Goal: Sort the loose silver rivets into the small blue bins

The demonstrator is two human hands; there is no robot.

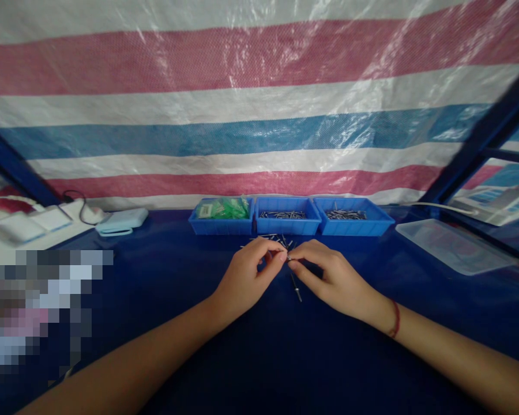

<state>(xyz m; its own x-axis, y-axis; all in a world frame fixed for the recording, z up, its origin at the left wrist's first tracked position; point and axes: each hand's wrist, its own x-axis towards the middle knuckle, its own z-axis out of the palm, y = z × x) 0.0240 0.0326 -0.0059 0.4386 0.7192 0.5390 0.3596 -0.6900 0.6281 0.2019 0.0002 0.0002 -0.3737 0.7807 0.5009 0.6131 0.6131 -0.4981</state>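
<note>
My left hand (249,271) and my right hand (332,274) meet over the dark blue table, thumb and forefinger closed on each. Between their fingertips is a small metal fastener (288,257), mostly covered by the fingers; its exact kind is too small to tell. A slim, screw-like metal fastener (296,288) lies on the table just below the fingertips. Just beyond the hands is a loose scatter of thin metal fasteners (288,242), partly hidden by my fingers.
Three blue bins stand along the back: one with green plastic packets (225,208), and two with metal fasteners (282,215) (346,214). A clear plastic lid (456,246) lies right. At left are a pale blue case (123,221) and white power strip (47,222). A striped sheet (242,135) hangs behind.
</note>
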